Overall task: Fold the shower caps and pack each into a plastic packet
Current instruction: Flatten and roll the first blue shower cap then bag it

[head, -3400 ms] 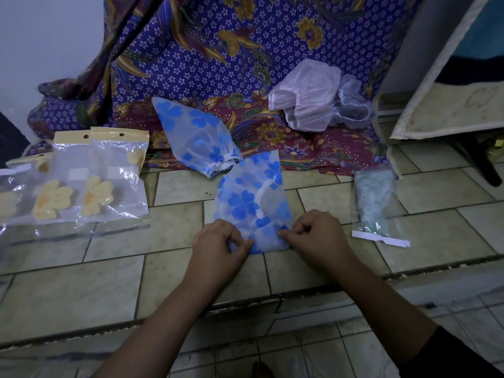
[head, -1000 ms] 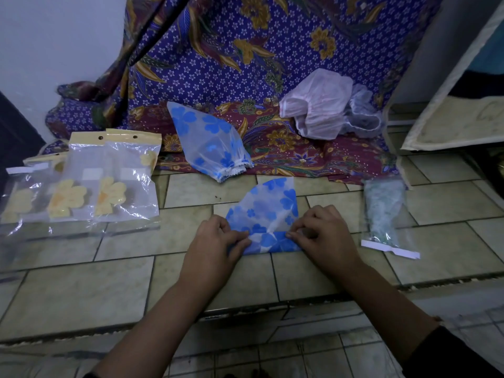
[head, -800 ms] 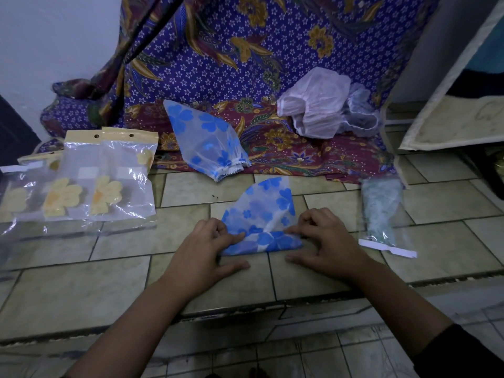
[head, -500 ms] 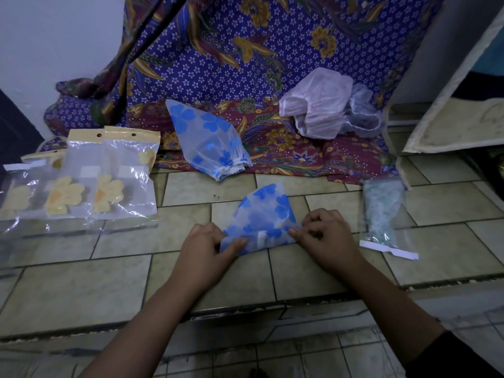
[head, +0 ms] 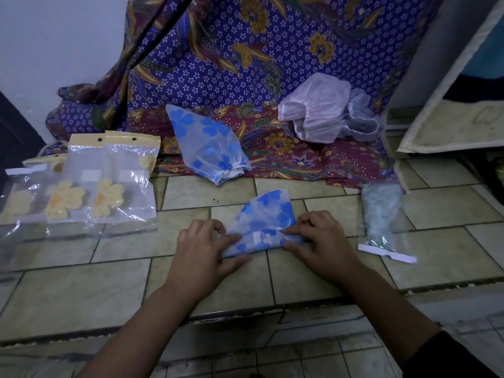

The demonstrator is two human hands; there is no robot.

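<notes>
Your cap (head: 268, 214) lies on the tiled floor (head: 81, 282), about midway along its front edge. Its near hem is turned up into a band and the rest fans away toward the cloth (head: 245, 50). You hold that band at both ends, probably so the slippery film cannot spring open while the crease sets.

Your left grip (head: 201, 249) is almost closed. Its curled fingers sit on the band's left end and the thumb lies along the near edge, pinching it. Your right grip (head: 319, 241) is just as tight, with thumb and fingertip nipping the band's right end.

Packets (head: 122, 181) lie toward the floor's left edge, so I judge packing needs only a short reach. A filled packet (head: 381, 214) lies just beside your right grip. A second cap (head: 207, 143) rests at the back edge, on the cloth.
</notes>
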